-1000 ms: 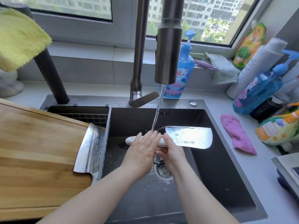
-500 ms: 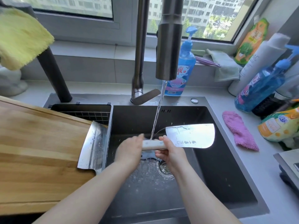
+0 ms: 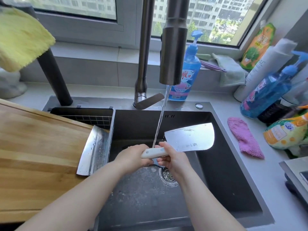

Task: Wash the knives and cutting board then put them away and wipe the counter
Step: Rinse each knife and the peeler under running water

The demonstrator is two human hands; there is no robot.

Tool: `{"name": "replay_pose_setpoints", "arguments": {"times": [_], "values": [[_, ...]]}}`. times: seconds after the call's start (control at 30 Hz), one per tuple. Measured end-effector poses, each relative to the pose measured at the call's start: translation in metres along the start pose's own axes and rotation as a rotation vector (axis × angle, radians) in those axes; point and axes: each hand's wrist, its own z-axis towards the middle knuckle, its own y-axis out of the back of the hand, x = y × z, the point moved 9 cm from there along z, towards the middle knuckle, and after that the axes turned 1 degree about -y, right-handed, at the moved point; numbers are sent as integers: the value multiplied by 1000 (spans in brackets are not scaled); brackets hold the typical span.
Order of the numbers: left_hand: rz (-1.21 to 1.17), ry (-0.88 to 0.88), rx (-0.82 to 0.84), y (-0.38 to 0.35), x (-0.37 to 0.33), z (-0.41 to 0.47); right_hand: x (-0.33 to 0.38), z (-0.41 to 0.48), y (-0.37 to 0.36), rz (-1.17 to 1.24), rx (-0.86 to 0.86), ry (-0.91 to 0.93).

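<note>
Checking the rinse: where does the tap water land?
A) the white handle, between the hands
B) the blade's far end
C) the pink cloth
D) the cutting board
A: the stream meets the white handle of the cleaver between the left hand and the right hand.

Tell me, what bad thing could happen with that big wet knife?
The left hand and right hand hold the cleaver by its wet handle under the running water; it might slip and cut a finger. The second cleaver lies at the edge of the cutting board beside the sink; a bump might knock it in.
</note>
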Motion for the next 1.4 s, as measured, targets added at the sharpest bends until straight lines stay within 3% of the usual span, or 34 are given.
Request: {"name": "replay_pose_setpoints", "arguments": {"times": [0.17, 0.27, 0.4, 0.57, 0.8, 1.0, 1.13, 1.23, 1.33, 1.4], "values": [[-408, 147, 231, -15, 10, -7, 3, 0, -2, -76, 32, -14], [-445, 230, 272, -20, 8, -5, 8, -1, -2, -91, 40, -1], [-466, 261, 88, -6, 7, 6, 13, 0, -1, -13, 33, 9], [-524, 185, 127, -4, -3, 7, 18, 2, 5, 2, 22, 7], [-559, 67, 29, 6, -5, 11, 20, 8, 6, 80, 37, -4], [-296, 58, -172, 19, -11, 3, 14, 15, 22, 81, -250, 21], [-221, 135, -260, 15, -8, -5, 13, 12, 7, -60, -213, 53], [-312, 155, -187, 6, -4, -3, 8, 13, 4, -64, -183, 45], [-565, 164, 20, -8, -6, -3, 2, 17, 4, 6, -143, 24], [-568, 150, 95, -12, -10, -5, 0, 18, 3, 38, -118, 14]]}}
